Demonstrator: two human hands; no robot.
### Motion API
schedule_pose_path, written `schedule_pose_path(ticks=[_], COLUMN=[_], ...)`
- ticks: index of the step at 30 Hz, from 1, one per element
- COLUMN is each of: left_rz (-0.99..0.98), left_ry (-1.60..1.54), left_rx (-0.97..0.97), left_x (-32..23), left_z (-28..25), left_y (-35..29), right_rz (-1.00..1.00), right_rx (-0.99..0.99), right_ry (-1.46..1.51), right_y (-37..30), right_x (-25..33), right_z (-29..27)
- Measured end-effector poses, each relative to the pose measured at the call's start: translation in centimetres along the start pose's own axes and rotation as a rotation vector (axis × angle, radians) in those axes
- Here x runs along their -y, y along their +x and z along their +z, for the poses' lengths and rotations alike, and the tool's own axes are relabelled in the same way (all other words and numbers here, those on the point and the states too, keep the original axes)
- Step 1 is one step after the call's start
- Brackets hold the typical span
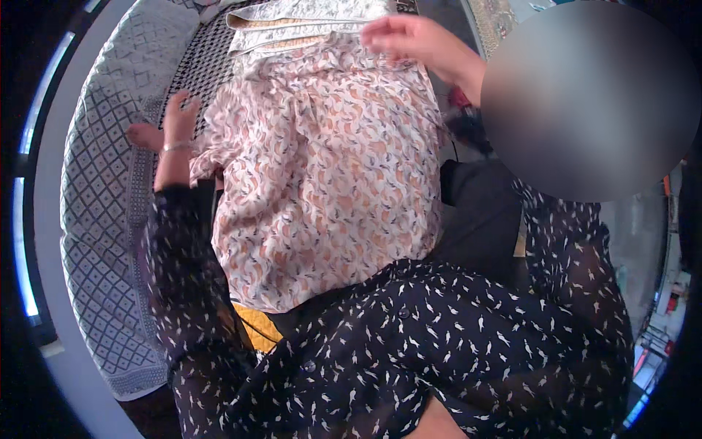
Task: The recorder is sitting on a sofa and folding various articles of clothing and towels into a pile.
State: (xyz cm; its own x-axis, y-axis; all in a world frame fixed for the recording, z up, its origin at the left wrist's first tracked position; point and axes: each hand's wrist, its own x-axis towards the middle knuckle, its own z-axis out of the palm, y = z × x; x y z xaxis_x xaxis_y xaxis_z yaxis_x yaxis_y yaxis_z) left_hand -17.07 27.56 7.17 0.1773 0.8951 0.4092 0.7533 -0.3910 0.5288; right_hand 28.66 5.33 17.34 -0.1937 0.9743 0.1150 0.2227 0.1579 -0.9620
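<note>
Cream blouse of thin fabric printed with orange and dark leaf shapes (322,175) lies spread flat through the centre of the frame, its lower hem toward the person's body, its top toward the upper edge. It rests on a bed covered by a grey-white quilt with a diamond lattice pattern (102,219) that curves down the left side.

Left hand (178,117), upper left of centre, thin bracelet at the wrist: fingers apart and slightly curled, resting at the blouse's left edge where a sleeve bunches. Contact looks light; I judge it pins that side so the cloth stays flat.

Right hand (409,40), top centre-right: fingers held together and extended, lying on the blouse's upper edge near the collar, seemingly smoothing or pressing it. Clamped on cloth or merely laid on it — cannot tell.

Just above the blouse, at the top of the frame, a stack of folded pale patterned cloths (307,22) sits on a black-and-white checked cloth (205,66), touching the blouse's upper edge.

A yellow item (256,329) shows below the hem, mostly hidden.
</note>
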Motion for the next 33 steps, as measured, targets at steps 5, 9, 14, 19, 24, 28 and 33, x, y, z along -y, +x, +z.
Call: schedule_pose_path(ticks=[5, 9, 14, 19, 24, 28, 33], left_rz=[0.432, 0.232, 0.159, 0.182, 0.324, 0.334, 0.402], left_ry=[0.058, 0.123, 0.188, 0.132, 0.056, -0.014, 0.014], left_rx=[0.422, 0.587, 0.663, 0.632, 0.653, 0.839, 1.048], left_x=[-10.2, -17.3, -20.5, -21.2, -22.4, -22.8, -22.2], left_z=[-2.2, -6.0, -8.3, -7.9, -5.6, -2.7, 0.3], left_y=[-17.6, -27.4, -34.9, -37.6, -35.8, -35.1, -36.8], right_rz=[-0.126, -0.448, -0.579, -0.699, -0.722, -0.366, 0.414], right_rx=[0.351, 0.68, 0.909, 0.982, 0.83, 0.525, 0.412], right_ry=[0.438, 0.856, 0.718, 0.551, 0.285, -0.265, -0.573], right_y=[-13.2, -17.6, -19.8, -21.1, -21.9, -19.0, -22.9], right_x=[9.4, 14.2, 16.2, 17.3, 14.7, 4.4, -9.6], right_z=[5.6, 9.5, 11.4, 12.2, 11.8, 5.9, -10.9])
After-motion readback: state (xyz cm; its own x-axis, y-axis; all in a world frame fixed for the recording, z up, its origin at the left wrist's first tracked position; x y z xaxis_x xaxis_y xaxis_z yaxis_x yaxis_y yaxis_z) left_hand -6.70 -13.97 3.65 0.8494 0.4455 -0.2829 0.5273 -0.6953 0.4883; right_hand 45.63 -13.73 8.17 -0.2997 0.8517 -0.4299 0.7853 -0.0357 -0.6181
